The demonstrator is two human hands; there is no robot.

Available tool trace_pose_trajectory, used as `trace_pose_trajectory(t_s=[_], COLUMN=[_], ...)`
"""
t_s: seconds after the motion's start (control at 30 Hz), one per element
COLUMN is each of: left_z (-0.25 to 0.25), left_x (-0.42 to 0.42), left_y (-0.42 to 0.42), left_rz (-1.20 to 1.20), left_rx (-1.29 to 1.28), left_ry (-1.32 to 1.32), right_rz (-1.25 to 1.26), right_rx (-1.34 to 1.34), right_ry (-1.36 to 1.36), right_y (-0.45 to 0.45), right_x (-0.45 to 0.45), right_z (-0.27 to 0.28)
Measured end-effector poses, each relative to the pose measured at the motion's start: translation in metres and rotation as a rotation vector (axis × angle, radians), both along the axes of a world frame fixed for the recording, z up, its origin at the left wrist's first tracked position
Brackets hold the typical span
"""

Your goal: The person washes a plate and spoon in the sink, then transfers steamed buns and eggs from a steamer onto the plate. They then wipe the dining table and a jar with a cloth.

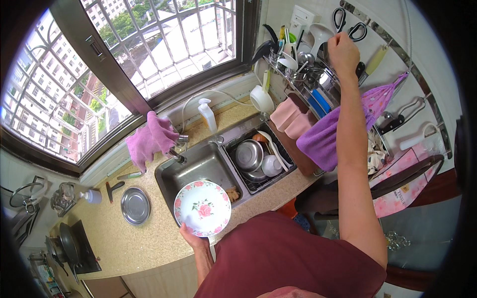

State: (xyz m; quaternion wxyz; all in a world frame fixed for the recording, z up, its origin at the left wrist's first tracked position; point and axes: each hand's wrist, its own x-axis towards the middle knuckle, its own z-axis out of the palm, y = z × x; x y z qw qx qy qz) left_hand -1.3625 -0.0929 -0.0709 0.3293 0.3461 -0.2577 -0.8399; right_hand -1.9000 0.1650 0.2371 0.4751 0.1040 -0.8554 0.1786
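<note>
My left hand (193,238) grips the lower rim of a white plate with a pink rose pattern (203,208), which is over the front of the steel sink basin (190,169). My right arm reaches up and across to the wall rack, where my right hand (342,52) is curled beside the hanging scissors (357,31) and a white ladle (320,33). Whether those fingers hold something cannot be told. In the second basin, a black drying basket (257,190) bears a steel bowl (249,155), a white bowl (271,165) and white spoons. Ginger-like pieces (233,194) lie in the first basin.
On the counter are a steel dish (135,206), a peeler (111,190), a knife (129,175) and a pump bottle (207,115). A pink cloth (152,139) drapes over the faucet (175,155). A purple towel (320,141) hangs beside my right arm. Pans (69,244) stand far left.
</note>
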Motion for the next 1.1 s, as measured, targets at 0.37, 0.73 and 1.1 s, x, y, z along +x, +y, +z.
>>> trace_pose_trajectory(t_s=[0.37,0.73,1.1], left_z=[0.003,-0.021,-0.023], left_x=[-0.002,0.012,0.081], left_y=[0.005,0.003,-0.041], left_rz=[0.036,0.151,0.313], left_rx=[0.046,0.047,0.045], left_ry=[0.005,0.050,0.086], right_rz=[0.278,1.142,0.939], right_rx=[-0.166,-0.304,-0.618], right_ry=[0.289,-1.512,-2.277], right_y=[-0.004,-0.075,-0.123], right_x=[0.095,0.267,0.401], right_z=[0.069,-0.228,-0.276])
